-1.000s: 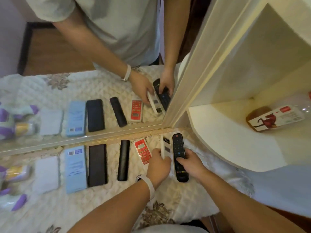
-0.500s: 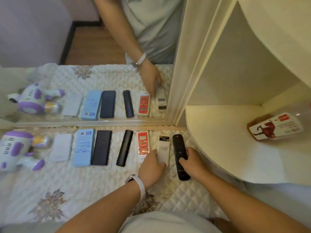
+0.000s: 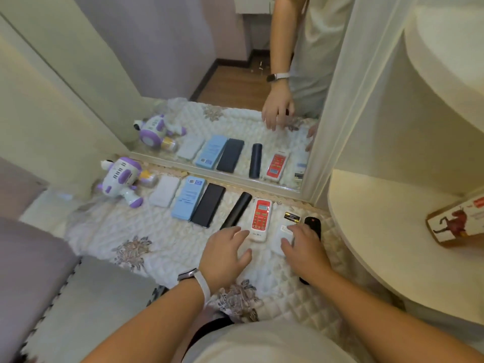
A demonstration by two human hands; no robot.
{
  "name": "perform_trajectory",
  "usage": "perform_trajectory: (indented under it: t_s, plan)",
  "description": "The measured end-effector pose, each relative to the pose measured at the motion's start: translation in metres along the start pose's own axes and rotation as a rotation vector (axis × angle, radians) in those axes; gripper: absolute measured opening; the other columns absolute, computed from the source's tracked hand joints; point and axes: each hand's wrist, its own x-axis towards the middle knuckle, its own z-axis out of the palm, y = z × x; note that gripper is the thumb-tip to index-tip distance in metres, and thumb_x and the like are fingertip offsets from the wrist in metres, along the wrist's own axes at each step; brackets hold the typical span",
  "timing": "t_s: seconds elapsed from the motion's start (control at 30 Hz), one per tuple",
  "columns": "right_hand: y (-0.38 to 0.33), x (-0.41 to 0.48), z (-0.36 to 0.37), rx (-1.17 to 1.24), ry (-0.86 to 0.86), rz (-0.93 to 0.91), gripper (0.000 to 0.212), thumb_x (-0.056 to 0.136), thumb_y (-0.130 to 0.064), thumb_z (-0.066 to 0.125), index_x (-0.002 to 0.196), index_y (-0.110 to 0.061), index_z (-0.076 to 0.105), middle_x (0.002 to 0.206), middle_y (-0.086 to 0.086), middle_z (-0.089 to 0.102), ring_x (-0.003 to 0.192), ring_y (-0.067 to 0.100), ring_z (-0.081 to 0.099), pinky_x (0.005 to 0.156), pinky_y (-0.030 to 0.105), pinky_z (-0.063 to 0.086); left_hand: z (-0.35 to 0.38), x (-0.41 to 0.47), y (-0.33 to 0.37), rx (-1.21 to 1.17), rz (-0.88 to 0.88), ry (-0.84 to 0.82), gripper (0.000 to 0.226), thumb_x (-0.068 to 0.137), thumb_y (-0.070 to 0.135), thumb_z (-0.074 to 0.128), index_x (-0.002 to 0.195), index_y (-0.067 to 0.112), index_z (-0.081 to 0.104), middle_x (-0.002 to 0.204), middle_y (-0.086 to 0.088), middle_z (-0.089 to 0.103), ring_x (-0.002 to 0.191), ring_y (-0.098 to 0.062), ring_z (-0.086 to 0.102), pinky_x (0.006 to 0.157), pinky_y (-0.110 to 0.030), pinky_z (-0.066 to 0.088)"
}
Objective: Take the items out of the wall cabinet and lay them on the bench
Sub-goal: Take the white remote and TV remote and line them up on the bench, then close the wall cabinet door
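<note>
A row of items lies on the quilted bench (image 3: 136, 239): a purple-and-white toy (image 3: 119, 180), a white box (image 3: 165, 191), a blue box (image 3: 188, 201), a dark flat case (image 3: 208, 208), a black cylinder (image 3: 235, 209), a red-faced remote (image 3: 260, 218), a white remote (image 3: 284, 233) and a black remote (image 3: 313, 226). My left hand (image 3: 225, 254) hovers with spread fingers just below the red-faced remote, holding nothing. Fingers straight, my right hand (image 3: 303, 248) lies over the white and black remotes. A labelled bottle (image 3: 455, 224) lies on the cabinet shelf (image 3: 366, 205) at right.
A mirror (image 3: 235, 142) stands along the back of the bench and repeats the row of items and my arm. The cabinet's curved shelf edge juts out just right of my right hand. Grey cushions (image 3: 39, 271) lie at the left.
Both hands have let go of the white and black remotes, which now lie on the bench. My left hand has drawn back and opened. The camera has swung left and up.
</note>
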Motion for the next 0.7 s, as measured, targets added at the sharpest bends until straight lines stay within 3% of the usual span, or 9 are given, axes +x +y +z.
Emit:
perform_trajectory:
  t_s: [0.23,0.4,0.53,0.7]
  plan:
    - [-0.073,-0.009,0.012,-0.286,-0.080,-0.389,0.050,0.100,-0.043,0.040,0.146,-0.023,0.041,0.154,0.002,0.035,0.141,0.023,0.029,0.112,0.040,0.028,-0.034,-0.051,-0.052,0.137,-0.078,0.193,0.041,0.084,0.039,0.052,0.117,0.019,0.066,0.119,-0.006,0.065,0.108,-0.028,0.061,0.091,-0.043,0.047]
    - [-0.131,-0.023,0.038,-0.461,-0.067,-0.643,0.047,0.096,-0.045,0.045,0.136,-0.021,0.053,0.143,0.005,0.050,0.129,0.026,0.046,0.101,0.041,0.039,-0.062,-0.108,-0.090,0.167,-0.189,0.276,0.042,0.085,0.039,0.048,0.116,0.017,0.066,0.121,-0.008,0.064,0.111,-0.029,0.060,0.094,-0.045,0.045]
    - [-0.202,-0.051,0.080,-0.525,-0.122,-0.845,0.049,0.087,-0.046,0.043,0.118,-0.015,0.066,0.122,0.012,0.065,0.108,0.032,0.062,0.085,0.044,0.052,-0.084,-0.183,-0.133,0.150,-0.321,0.341,0.041,0.084,0.041,0.053,0.117,0.020,0.064,0.124,-0.004,0.063,0.113,-0.026,0.058,0.096,-0.046,0.044]
    - [-0.294,-0.117,0.143,-0.554,-0.124,-1.037,0.050,0.086,-0.047,0.042,0.118,-0.016,0.065,0.118,0.008,0.066,0.109,0.030,0.061,0.085,0.042,0.051,-0.106,-0.291,-0.189,0.147,-0.434,0.427,0.047,0.084,0.045,0.055,0.123,0.020,0.063,0.123,-0.004,0.063,0.115,-0.025,0.056,0.099,-0.046,0.043]
